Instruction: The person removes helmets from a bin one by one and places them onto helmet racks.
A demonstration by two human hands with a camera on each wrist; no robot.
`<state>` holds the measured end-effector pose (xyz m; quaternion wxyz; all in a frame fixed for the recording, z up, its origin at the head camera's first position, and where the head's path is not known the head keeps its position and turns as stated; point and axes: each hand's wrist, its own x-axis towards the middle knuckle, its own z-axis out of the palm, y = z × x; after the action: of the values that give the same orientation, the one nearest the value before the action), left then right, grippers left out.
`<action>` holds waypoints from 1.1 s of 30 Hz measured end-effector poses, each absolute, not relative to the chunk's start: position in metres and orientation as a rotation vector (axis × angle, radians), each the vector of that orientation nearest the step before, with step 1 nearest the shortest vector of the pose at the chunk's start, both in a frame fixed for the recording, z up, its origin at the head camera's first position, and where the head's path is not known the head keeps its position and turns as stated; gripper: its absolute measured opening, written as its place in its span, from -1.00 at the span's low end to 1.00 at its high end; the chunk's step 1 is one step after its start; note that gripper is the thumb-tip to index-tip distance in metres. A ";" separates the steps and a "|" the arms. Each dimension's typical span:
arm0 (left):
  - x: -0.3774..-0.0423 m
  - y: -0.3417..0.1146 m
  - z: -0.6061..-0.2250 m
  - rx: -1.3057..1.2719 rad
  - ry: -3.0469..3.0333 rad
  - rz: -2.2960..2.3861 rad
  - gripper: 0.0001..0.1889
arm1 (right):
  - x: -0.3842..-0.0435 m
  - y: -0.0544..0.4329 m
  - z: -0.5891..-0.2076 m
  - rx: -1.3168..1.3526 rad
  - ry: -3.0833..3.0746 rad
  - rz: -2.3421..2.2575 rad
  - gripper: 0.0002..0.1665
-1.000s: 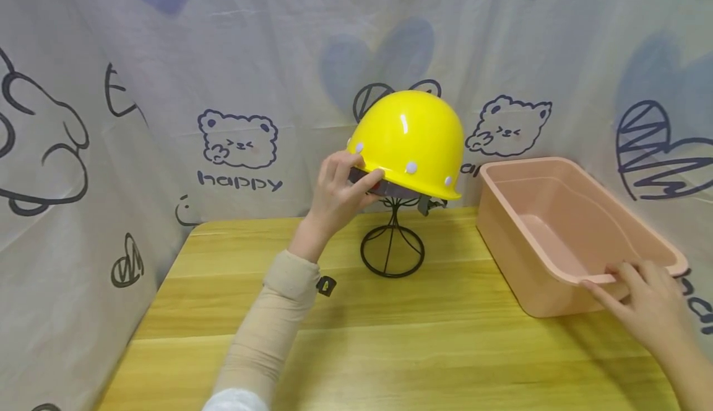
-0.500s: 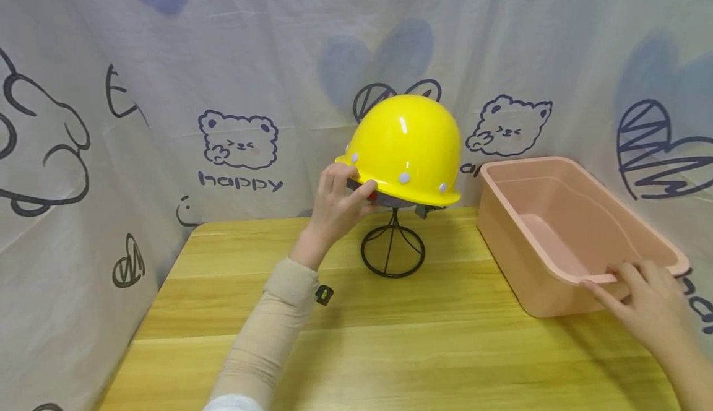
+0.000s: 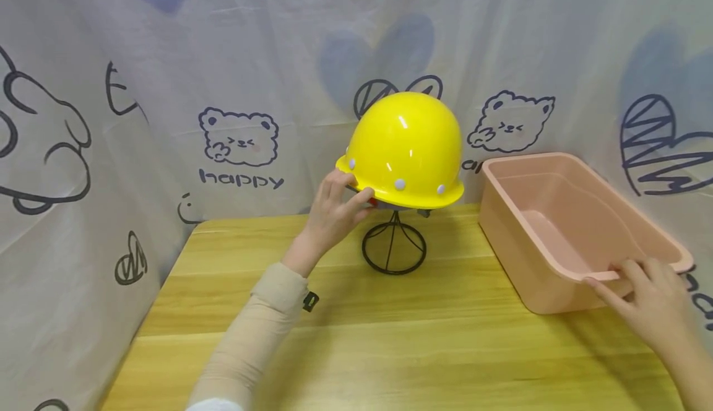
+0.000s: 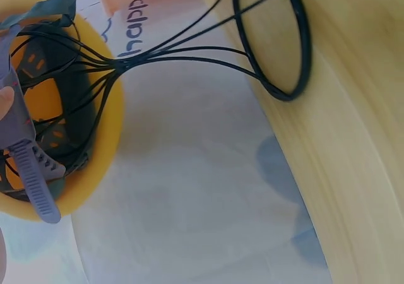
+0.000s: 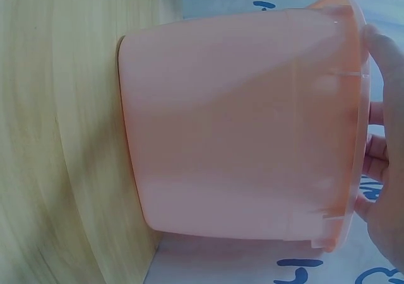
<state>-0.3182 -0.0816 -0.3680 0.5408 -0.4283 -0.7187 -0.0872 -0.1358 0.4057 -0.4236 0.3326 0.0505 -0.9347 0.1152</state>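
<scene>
A yellow hard hat [image 3: 405,145] sits over a black wire stand [image 3: 393,250] near the back of the table. My left hand [image 3: 333,208] grips the hat's brim at its left side, thumb in front. From below, in the left wrist view, the stand's wires [image 4: 117,63] reach up into the hat, among its grey headband [image 4: 22,129] and dark suspension. At the right, my right hand [image 3: 648,296] holds the near rim of a pink plastic bin [image 3: 535,275], fingers over the edge and thumb outside. The right wrist view shows the bin's outer wall [image 5: 246,126].
The wooden table [image 3: 423,349] carries the stand and the bin. A small black buckle-like piece [image 3: 311,301] shows beside the left sleeve [image 3: 250,337]. Printed curtains [image 3: 239,58] hang close behind and at both sides.
My left hand has lowered the hat's left side, so the hat has gone from tilted to nearly level and sits lower over the stand. The right hand stays on the bin's rim.
</scene>
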 end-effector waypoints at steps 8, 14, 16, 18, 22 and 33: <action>-0.313 -0.092 -0.372 -1.124 -1.739 -0.194 -0.40 | -0.137 0.408 -0.423 0.122 -2.462 0.305 -0.29; -0.310 -0.096 -0.374 -1.151 -1.767 -0.131 -0.41 | -0.138 0.409 -0.422 0.124 -2.462 0.335 -0.29; -0.309 -0.097 -0.374 -1.158 -1.774 -0.112 -0.42 | -0.137 0.409 -0.422 0.118 -2.470 0.340 -0.31; -0.308 -0.097 -0.375 -1.165 -1.781 -0.099 -0.44 | -0.137 0.409 -0.422 0.108 -2.477 0.346 -0.32; -0.307 -0.097 -0.377 -1.174 -1.787 -0.089 -0.45 | -0.136 0.409 -0.423 0.088 -2.489 0.353 -0.34; -0.305 -0.101 -0.382 -1.205 -1.801 -0.103 -0.43 | -0.136 0.403 -0.423 0.084 -2.498 0.349 -0.32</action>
<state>-0.3049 -0.1005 -0.3817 0.4674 -0.4911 -0.7339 -0.0418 -0.1359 0.4035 -0.4232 0.3042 0.0315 -0.9429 0.1318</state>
